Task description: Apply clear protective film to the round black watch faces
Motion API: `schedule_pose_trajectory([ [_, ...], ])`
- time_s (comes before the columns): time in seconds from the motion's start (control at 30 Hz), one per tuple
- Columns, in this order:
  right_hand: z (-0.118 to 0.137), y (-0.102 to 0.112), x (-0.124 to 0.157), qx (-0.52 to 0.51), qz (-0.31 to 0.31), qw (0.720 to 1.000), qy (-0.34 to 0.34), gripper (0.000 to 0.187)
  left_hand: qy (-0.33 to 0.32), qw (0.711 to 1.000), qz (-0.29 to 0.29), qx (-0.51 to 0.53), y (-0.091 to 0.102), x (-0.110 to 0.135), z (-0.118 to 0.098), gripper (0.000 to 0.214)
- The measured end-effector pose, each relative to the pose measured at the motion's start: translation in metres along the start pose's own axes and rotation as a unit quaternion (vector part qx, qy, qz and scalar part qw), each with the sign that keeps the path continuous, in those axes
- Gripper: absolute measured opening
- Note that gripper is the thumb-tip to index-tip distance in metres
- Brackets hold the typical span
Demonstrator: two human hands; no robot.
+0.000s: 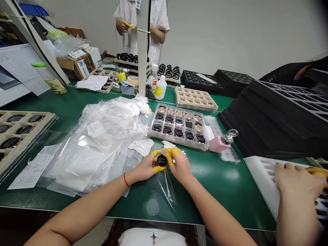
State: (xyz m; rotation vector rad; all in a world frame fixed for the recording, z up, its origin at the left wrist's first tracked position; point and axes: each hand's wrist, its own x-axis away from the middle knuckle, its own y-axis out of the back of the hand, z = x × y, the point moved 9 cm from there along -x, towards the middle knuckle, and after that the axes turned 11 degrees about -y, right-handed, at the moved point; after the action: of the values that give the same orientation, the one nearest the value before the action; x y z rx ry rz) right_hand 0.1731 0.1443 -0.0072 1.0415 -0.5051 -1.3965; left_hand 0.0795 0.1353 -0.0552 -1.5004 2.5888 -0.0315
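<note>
My left hand (145,168), with yellow finger cots on its fingertips, grips a round watch head (162,160) by its rim. Its black face, with small pale print, is turned towards me. My right hand (180,166), also in yellow finger cots, is closed at the upper right of the watch head. A small pale wipe (165,151) shows between its fingers, close against the edge. Just beyond my hands sits a clear plastic tray (179,141) of watch heads, some black-faced, some with rose-gold workings showing. Crumpled white wipes (141,147) lie beside my left hand.
Plastic bags (102,143) are heaped at left, near a beige tray (48,119). A pink pump bottle (219,143) stands right of the clear tray. Black trays (271,119) rise at right; another person's hand (294,181) rests on white foam (258,174). A post (142,51) stands ahead.
</note>
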Motion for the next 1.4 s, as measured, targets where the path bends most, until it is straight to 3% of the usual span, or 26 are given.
schedule_pose_trajectory([
  [0.13,0.000,0.010,-0.002,-0.027,0.012,1.000,0.009,0.023,0.011,1.000,0.022,-0.013,-0.001,-0.002,-0.002,0.054],
  [0.3,0.028,0.012,0.010,0.009,0.021,0.992,0.123,0.027,0.004,1.000,0.021,-0.011,0.003,-0.003,-0.003,0.051],
  [0.5,0.046,0.006,0.021,0.066,-0.002,0.978,0.199,0.033,0.002,0.999,-0.049,0.018,0.018,-0.003,0.006,0.052],
  [0.67,0.049,0.011,0.028,0.059,-0.040,0.974,0.215,0.034,0.008,0.996,-0.073,0.044,0.025,-0.002,0.005,0.057],
  [0.8,0.046,0.008,0.029,0.023,-0.041,0.981,0.190,0.033,0.001,0.996,-0.082,0.026,0.029,-0.003,-0.003,0.057],
  [0.9,0.033,0.010,0.022,-0.054,-0.021,0.987,0.149,0.026,-0.012,0.999,-0.048,-0.001,0.024,-0.004,-0.009,0.052],
  [1.03,-0.042,0.030,-0.003,-0.187,-0.067,0.977,-0.080,0.026,-0.020,0.998,-0.006,-0.058,0.019,-0.004,-0.012,0.043],
  [1.1,-0.079,0.026,-0.012,-0.156,-0.039,0.971,-0.176,0.030,-0.018,0.997,0.005,-0.078,0.017,-0.004,-0.012,0.042],
  [1.17,-0.098,0.016,-0.018,-0.056,0.014,0.976,-0.212,0.028,-0.020,0.996,0.008,-0.087,0.017,-0.005,-0.011,0.043],
  [1.27,-0.089,0.006,-0.015,-0.004,0.013,0.981,-0.194,0.026,-0.034,0.994,0.001,-0.104,0.017,-0.005,-0.013,0.042],
  [1.4,-0.029,-0.017,-0.001,-0.177,0.054,0.978,-0.096,0.038,-0.051,0.991,0.009,-0.121,0.012,-0.003,-0.013,0.050],
])
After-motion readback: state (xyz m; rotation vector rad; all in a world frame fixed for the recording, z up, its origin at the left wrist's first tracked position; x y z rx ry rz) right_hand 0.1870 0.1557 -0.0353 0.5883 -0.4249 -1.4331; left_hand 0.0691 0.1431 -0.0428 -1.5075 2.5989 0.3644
